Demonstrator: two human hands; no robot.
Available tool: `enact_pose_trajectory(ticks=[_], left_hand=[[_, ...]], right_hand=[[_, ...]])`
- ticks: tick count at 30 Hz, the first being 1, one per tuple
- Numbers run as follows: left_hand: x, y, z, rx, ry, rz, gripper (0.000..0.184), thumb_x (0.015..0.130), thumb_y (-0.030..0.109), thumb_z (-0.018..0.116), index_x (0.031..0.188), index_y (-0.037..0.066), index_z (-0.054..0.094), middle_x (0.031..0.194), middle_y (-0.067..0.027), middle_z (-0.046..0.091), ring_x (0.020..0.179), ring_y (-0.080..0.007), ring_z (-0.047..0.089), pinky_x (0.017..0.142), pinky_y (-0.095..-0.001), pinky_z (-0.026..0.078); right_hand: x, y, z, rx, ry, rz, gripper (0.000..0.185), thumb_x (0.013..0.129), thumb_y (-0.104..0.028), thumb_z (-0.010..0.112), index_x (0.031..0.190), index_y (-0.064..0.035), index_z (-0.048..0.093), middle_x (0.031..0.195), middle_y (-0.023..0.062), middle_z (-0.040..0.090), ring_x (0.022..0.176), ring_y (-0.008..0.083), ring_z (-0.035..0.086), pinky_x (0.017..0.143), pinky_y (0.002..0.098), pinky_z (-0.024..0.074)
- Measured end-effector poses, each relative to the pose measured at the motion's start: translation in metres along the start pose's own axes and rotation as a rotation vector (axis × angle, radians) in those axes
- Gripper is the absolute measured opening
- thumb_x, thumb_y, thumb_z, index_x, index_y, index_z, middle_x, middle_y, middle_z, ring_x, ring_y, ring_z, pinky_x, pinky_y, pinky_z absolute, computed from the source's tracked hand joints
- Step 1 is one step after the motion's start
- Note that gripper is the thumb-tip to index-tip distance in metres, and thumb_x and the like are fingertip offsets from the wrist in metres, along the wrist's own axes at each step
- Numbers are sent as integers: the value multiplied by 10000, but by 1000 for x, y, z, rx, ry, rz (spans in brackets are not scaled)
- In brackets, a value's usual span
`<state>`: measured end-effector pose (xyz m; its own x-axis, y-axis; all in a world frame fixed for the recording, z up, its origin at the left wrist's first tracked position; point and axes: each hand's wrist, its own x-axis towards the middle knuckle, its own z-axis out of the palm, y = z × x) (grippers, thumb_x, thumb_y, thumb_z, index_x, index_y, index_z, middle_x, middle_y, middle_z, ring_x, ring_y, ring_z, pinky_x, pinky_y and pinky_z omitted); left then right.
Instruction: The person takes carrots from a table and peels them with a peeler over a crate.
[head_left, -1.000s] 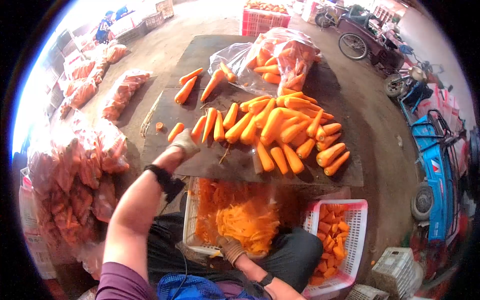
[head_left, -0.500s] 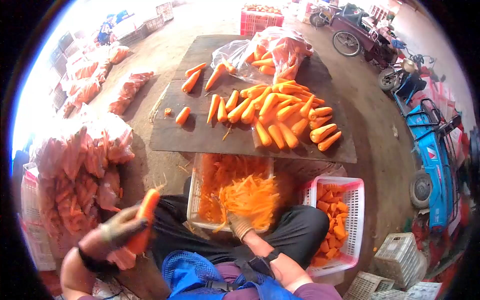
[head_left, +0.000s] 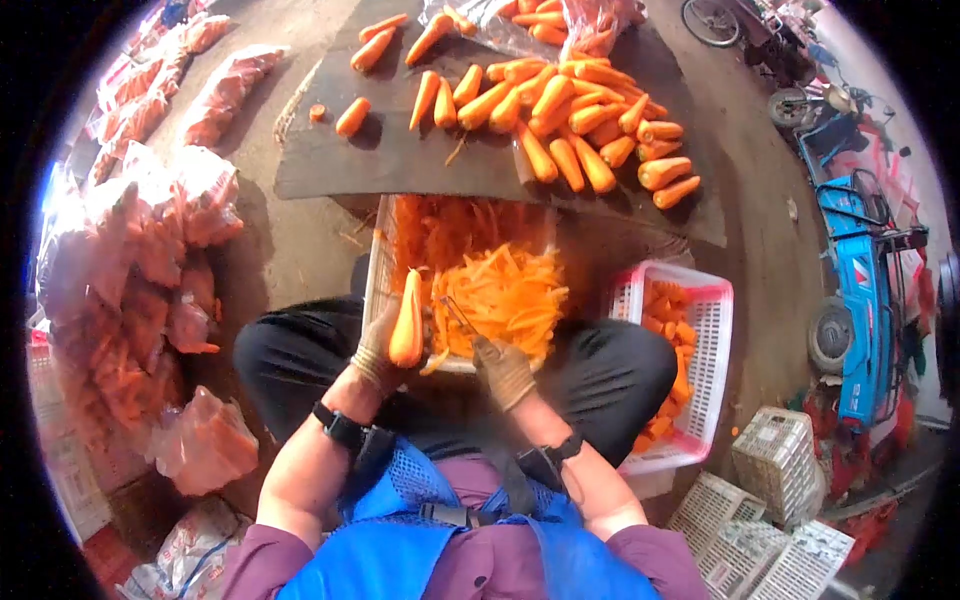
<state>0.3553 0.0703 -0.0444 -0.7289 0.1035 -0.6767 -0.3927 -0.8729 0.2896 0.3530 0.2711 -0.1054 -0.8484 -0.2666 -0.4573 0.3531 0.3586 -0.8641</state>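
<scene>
My left hand (head_left: 374, 348), gloved, is closed round a whole carrot (head_left: 407, 322) held upright at the near left edge of a white basket (head_left: 379, 262). My right hand (head_left: 507, 372), also gloved, grips a slim peeler (head_left: 459, 315) whose tip points up and left towards the carrot. A gap separates the tool from the carrot. Under both hands the basket holds a heap of orange carrot peelings (head_left: 505, 295). Beyond it, a dark board (head_left: 330, 165) carries a pile of carrots (head_left: 550, 100), with several single ones on its left.
On my right stands a white and pink basket (head_left: 712, 345) of carrot pieces (head_left: 684, 335). Bagged carrots (head_left: 120, 290) are heaped on the left. Pale crates (head_left: 775, 450) lie at lower right, and a blue cart (head_left: 852, 290) is parked beyond them.
My left hand has brought the carrot from the lower left to the basket's near edge. The peeler in my right hand now shows clear of the peelings. The view has tilted downward.
</scene>
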Motion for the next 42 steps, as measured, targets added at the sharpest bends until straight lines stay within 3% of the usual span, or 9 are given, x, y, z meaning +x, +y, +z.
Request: enact_pose_trajectory(ticks=[4, 5, 8, 19, 22, 26, 32, 41, 42], left_hand=[[13, 1, -11, -3, 1, -78, 386, 880, 376, 532, 1052, 31, 530, 856, -74, 599, 701, -182, 595, 613, -285, 519], [14, 0, -11, -3, 31, -92, 383, 881, 370, 531, 1049, 26, 531, 856, -76, 599, 702, -183, 594, 615, -283, 519], [18, 3, -15, 21, 38, -147, 391, 863, 368, 554, 1035, 17, 534, 856, -79, 603, 712, -193, 600, 618, -293, 521], [20, -2, -4, 19, 100, -150, 404, 857, 385, 557, 1089, 55, 529, 888, -85, 620, 715, -205, 598, 634, -320, 520], [26, 0, -11, -401, 120, -304, 400, 871, 389, 532, 1090, 55, 527, 898, -89, 616, 699, -203, 593, 629, -320, 518], [16, 0, 4, -168, 200, -328, 400, 871, 414, 510, 1076, 72, 541, 867, -77, 614, 687, -190, 588, 623, -333, 510], [27, -11, -23, 462, 52, -30, 395, 857, 453, 500, 997, 94, 585, 769, -26, 613, 668, -172, 584, 563, -303, 486], [19, -11, -5, 152, 271, -140, 358, 863, 408, 526, 987, 74, 561, 789, -49, 609, 645, -190, 597, 516, -314, 511], [20, -12, -14, 507, 148, -1, 349, 869, 391, 527, 987, 64, 556, 794, -56, 607, 658, -189, 599, 529, -311, 514]], right_hand=[[-11, -23, -5, -244, -51, -100, 561, 893, -529, 418, 692, -21, 543, 538, 108, 459, 516, 219, 459, 515, 355, 382], [-10, -24, -3, -249, -25, -164, 638, 865, -597, 394, 682, -9, 562, 575, 194, 525, 563, 365, 536, 537, 413, 416], [-10, -24, 3, -323, -34, -232, 648, 867, -605, 367, 709, -12, 578, 626, 218, 546, 643, 396, 561, 566, 429, 428], [-12, -31, 6, -362, -106, -317, 601, 879, -581, 352, 762, -52, 612, 680, 214, 575, 693, 400, 573, 578, 451, 434], [-12, -34, 3, -437, -151, -296, 560, 890, -550, 366, 814, -57, 621, 719, 196, 587, 704, 376, 575, 592, 416, 440], [-10, -33, 4, -530, -135, -282, 542, 894, -537, 368, 817, -72, 634, 740, 172, 605, 719, 357, 587, 605, 411, 446], [-10, -37, 3, -527, -157, -297, 537, 892, -531, 374, 792, -72, 634, 726, 169, 606, 705, 363, 585, 593, 425, 444], [-16, -49, -3, -526, -119, -207, 498, 896, -499, 387, 792, -83, 640, 721, 156, 611, 706, 345, 594, 605, 419, 448], [-14, -47, -3, -522, -153, -214, 495, 889, -512, 378, 821, -95, 637, 749, 154, 620, 732, 347, 600, 622, 428, 456]])
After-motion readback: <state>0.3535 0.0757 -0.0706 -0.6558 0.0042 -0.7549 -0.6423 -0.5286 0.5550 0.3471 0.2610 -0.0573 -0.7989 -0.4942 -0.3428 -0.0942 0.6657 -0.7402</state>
